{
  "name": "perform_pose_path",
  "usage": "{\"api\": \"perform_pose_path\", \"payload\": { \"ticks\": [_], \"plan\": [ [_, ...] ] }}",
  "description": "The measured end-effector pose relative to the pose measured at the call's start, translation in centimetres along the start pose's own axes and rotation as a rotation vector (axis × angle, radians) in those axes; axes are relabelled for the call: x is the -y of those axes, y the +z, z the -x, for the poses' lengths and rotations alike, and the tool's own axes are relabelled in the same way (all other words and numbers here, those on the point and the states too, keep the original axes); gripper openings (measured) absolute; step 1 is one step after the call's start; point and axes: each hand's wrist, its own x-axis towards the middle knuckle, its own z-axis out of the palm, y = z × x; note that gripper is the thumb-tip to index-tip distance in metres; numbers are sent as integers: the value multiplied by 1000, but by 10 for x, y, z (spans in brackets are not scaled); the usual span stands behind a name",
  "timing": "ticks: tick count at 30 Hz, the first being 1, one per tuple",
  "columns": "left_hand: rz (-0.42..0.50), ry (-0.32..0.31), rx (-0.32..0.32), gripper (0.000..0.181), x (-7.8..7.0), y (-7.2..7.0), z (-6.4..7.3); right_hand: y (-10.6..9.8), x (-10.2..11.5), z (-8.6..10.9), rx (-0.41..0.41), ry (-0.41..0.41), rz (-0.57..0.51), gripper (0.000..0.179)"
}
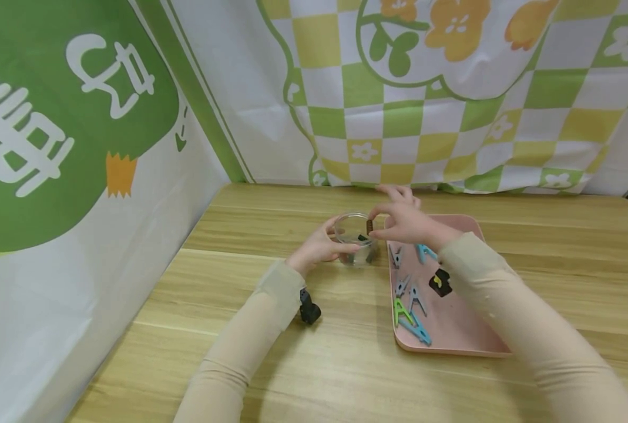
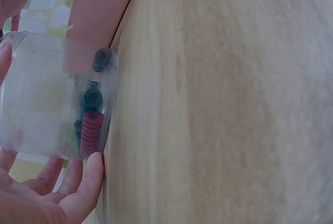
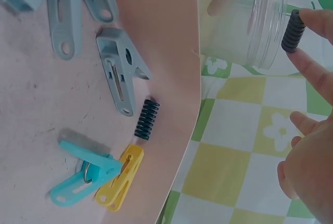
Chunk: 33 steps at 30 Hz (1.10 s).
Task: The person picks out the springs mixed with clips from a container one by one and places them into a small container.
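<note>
My left hand [image 1: 319,245] grips a clear round jar [image 2: 39,94] from its left side, fingers and thumb spread round the wall. Inside the jar, at its bottom, lie a red coil spring [image 2: 92,133] and several dark green ones, seen through the plastic in the left wrist view. Between thumb and a fingertip my right hand [image 1: 406,223] pinches a dark coil spring [image 3: 294,31] by its two ends, right at the jar's mouth. Another dark spring [image 3: 146,120] lies in the pink tray [image 1: 462,341], beneath the right forearm.
Along the tray's left side lie several clothespins, among them a green clothespin [image 1: 402,311] and a blue clothespin [image 1: 416,330]. The tray also holds a black piece with a yellow mark [image 1: 440,283]. A patterned cloth [image 1: 388,135] hangs at the wooden table's [image 1: 229,211] back edge.
</note>
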Motion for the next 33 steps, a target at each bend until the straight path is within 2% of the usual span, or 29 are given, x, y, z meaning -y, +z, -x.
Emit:
{"api": "perform_pose_path", "payload": {
  "ticks": [16, 25, 33],
  "plan": [
    [15, 2, -2, 87, 3, 1, 1, 7, 0, -2, -31, -17, 0, 27],
    [21, 6, 4, 87, 2, 1, 1, 4, -2, 0, -26, 3, -37, 31],
    [32, 4, 1, 84, -1, 1, 1, 0, -7, 4, -33, 19, -28, 31]
  ]
}}
